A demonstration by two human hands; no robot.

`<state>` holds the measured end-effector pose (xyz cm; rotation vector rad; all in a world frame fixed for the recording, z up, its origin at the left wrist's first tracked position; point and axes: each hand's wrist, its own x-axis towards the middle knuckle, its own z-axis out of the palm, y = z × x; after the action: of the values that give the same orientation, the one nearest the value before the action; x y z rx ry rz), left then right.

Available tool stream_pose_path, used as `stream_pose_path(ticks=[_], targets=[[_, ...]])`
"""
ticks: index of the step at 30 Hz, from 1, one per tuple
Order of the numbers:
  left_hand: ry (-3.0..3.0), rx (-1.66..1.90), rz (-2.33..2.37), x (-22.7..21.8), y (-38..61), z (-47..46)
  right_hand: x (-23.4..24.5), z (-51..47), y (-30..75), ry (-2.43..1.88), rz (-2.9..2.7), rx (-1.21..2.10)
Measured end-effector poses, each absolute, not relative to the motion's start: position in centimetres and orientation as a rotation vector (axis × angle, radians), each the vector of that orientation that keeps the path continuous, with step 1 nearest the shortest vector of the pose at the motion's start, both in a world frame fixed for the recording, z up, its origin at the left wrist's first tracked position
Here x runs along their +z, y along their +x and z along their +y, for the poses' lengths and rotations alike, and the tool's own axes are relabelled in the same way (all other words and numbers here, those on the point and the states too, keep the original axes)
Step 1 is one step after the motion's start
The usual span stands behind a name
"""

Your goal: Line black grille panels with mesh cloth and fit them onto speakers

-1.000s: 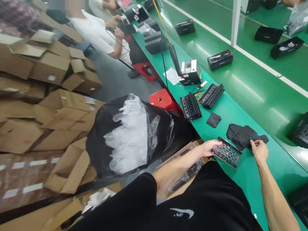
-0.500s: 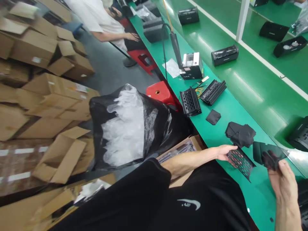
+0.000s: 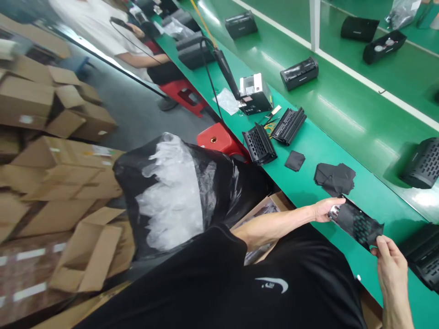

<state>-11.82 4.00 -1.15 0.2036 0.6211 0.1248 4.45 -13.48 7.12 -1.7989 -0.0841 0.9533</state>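
My left hand [image 3: 325, 210] grips the left end of a black perforated speaker panel [image 3: 334, 213], held tilted over the green bench. Across the panel lies a thin black mesh cloth [image 3: 358, 222], through which the oval holes partly show. The fingers of my right hand [image 3: 389, 256] pinch the cloth's right end at the panel's far corner. Just beyond the panel a loose pile of black cloth pieces [image 3: 334, 178] rests on the bench, and a smaller stack of black squares [image 3: 295, 161] lies to its left.
Two black speaker housings [image 3: 259, 144] and a boxy device [image 3: 255, 93] stand farther along the bench [image 3: 312, 137]. Finished-looking speakers [image 3: 299, 73] sit on the green conveyor. A black plastic bag [image 3: 212, 192], red stool [image 3: 219, 138] and cartons [image 3: 65, 169] are leftward. A co-worker [image 3: 103, 36] sits beyond.
My right hand has brought the black cloth left and down onto the perforated panel, where it was held apart before. The view has shifted slightly to the right.
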Motion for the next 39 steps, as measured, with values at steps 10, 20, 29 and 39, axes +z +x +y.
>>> stream_pose_path(ticks=[10,20,29,39], targets=[[0.691,0.15,0.678,3.1,-11.5,3.4,6.2,-18.4,7.6,-1.951,0.044,0.986],[0.625,0.017,0.686,6.1,-11.5,4.3,7.3,-16.5,4.6,-1.673,0.173,1.168],[0.771,-0.008,0.638,8.5,-12.5,5.4,7.8,-17.9,3.2,-1.605,0.131,1.116],[0.719,0.001,0.637,9.1,-13.1,5.7,8.2,-17.4,2.4,-1.572,0.141,1.087]])
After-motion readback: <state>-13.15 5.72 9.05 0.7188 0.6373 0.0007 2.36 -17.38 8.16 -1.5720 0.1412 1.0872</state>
